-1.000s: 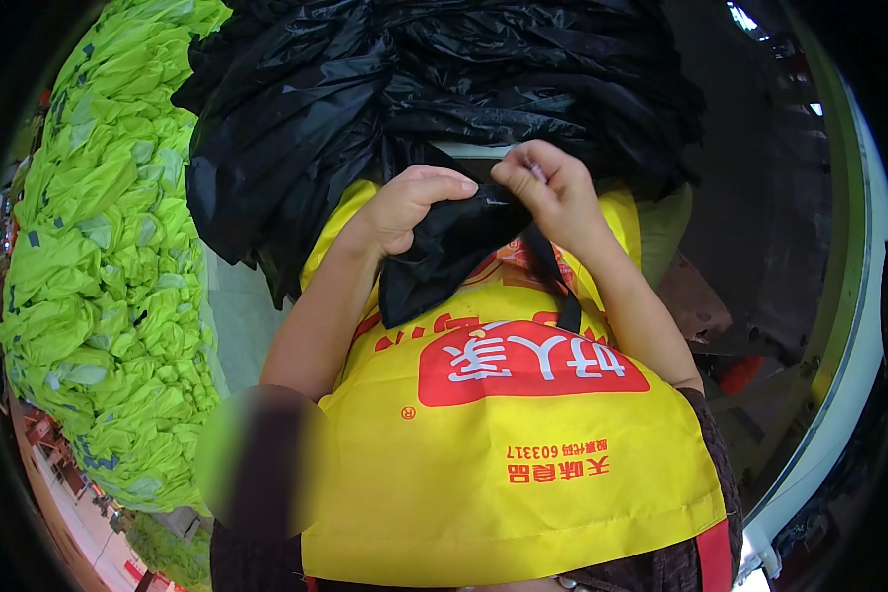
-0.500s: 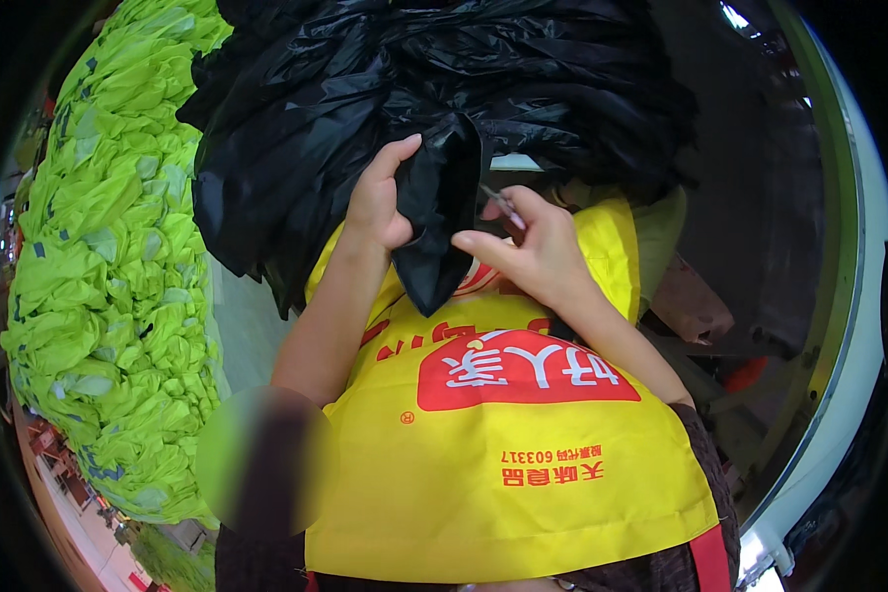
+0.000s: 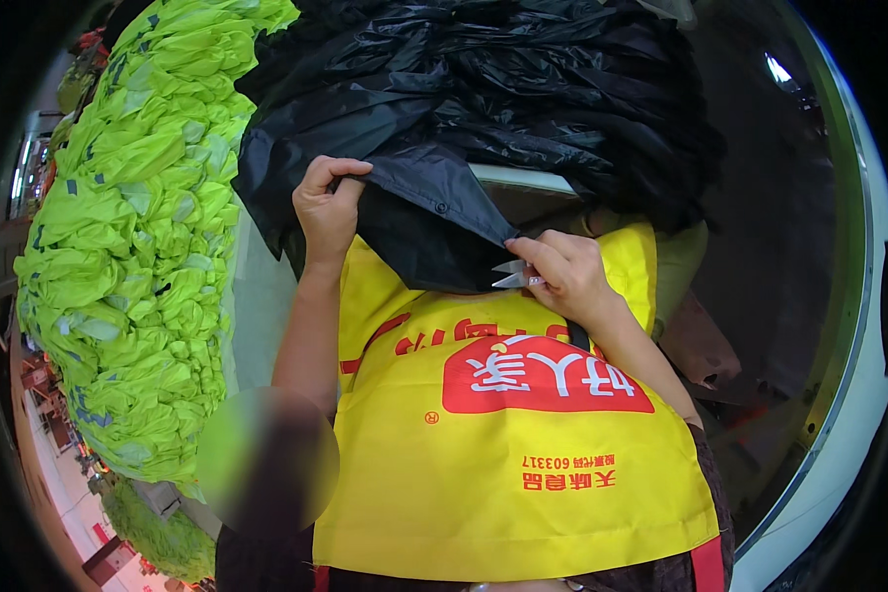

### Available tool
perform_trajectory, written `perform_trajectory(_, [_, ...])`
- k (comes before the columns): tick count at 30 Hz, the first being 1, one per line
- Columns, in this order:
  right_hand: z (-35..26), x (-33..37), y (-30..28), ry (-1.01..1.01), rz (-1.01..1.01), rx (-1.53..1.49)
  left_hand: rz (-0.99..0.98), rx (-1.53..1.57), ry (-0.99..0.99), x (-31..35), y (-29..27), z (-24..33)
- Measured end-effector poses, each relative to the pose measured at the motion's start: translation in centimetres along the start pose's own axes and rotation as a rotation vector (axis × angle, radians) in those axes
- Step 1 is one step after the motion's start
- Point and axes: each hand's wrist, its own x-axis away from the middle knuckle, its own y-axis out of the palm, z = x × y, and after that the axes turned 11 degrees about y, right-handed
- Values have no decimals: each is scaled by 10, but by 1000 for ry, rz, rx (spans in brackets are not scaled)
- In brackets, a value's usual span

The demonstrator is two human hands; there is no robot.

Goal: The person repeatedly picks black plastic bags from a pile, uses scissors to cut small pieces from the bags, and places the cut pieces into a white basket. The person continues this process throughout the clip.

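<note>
A piece of black fabric (image 3: 419,232) with a folded edge is stretched between my two hands, and a small round snap or eyelet shows along it. My left hand (image 3: 328,209) is closed, pinching the cloth's upper left edge between thumb and fingers. The right end of that edge is pinched by my right hand (image 3: 567,274). That same hand also has thread snips (image 3: 514,275) in its palm; their two pointed blades stick out to the left, apart, below the pinched edge.
Beyond my hands lies a big heap of black garments (image 3: 523,79). Bright lime-green garments (image 3: 118,257) are piled on the left, along a pale table edge (image 3: 257,306). A yellow apron (image 3: 464,523) covers my lap. To the right curves a pale rim (image 3: 863,326) beside a dark surface.
My right hand has taken hold of the black fabric's edge, and the cloth is now pulled out sideways. My left hand has moved left, its fingers now closed on the edge.
</note>
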Motion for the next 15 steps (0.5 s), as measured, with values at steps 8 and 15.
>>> perform_trajectory(8, [-3, -4, 4, 264, -295, -196, 467, -24, -416, 21, -119, -107])
perform_trajectory(15, [86, 12, 10, 614, 78, 89, 503, 445, -1143, 127, -153, -212])
